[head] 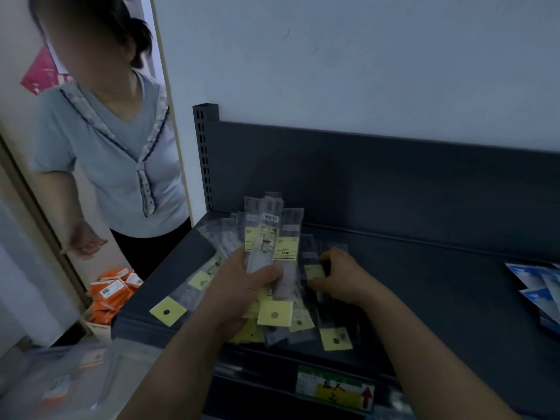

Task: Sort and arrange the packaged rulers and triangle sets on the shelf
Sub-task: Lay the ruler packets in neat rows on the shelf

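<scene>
– Under our left hand (pixel 242 286) is the difficult part, yes? What do we hold?
– We hold a fan of rulers (pixel 269 237) there. The thumb presses across the sleeves and the fingers curl below, so the hand is closed around them. The fan stands up above the grip, over the shelf (pixel 424 292).
– And our right hand (pixel 342 277)?
– Just right of that grip, its fingers are bent and seem to pinch one pack (pixel 313 269) which lies on the shelf.
– What could go wrong?
– The sleeves look smooth. If we loosen the thumb while the right hand pulls, we think the fan slides apart and falls on the loose packs (pixel 335 339) below the grip.
– Some of these lie close to the front edge.
– Yes, a push from our wrist could send them off the shelf. Also mixing them with the blue packs (pixel 542 286), far right of the grip, would spoil the sorting.
</scene>
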The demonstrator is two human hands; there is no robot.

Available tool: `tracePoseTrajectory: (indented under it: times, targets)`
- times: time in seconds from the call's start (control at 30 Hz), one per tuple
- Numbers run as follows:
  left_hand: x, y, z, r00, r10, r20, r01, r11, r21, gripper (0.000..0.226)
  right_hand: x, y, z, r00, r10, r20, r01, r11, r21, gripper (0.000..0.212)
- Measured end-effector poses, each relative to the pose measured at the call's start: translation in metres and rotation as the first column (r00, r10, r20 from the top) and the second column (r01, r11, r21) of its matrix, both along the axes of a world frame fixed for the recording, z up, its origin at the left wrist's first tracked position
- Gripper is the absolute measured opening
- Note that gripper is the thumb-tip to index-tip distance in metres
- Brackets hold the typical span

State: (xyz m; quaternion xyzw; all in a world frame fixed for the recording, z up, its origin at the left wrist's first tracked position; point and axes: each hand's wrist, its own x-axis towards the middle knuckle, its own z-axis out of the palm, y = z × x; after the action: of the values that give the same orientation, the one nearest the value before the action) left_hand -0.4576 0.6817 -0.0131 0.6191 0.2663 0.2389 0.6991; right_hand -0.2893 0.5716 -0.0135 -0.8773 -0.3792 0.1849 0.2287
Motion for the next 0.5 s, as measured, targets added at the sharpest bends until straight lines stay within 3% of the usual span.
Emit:
tracePoseTrajectory:
  times: [0.23, 0.4, 0.5]
  targets:
    - [0.0, -0.001, 0.003, 1.0, -0.019, 0.001, 0.019, 1.0, 0.022, 0.046, 0.005, 0.001, 0.013, 0.974, -0.134, 0.183, 0.161, 0.977, -0.143, 0.04]
    - [0.001, 0.001, 0.004, 1.0, -0.015, -0.023, 0.015, 0.999, 0.038, 0.034, 0.01, 0.0, 0.016, 0.98, -0.195, 0.04, 0.199, 0.971, -0.136, 0.032]
    - [0.0, -0.003, 0.008, 0.998, -0.054, 0.022, 0.055, 0.997, -0.057, 0.03, 0.014, -0.007, 0.017, 0.975, -0.203, -0.086, 0.198, 0.978, -0.061, 0.044]
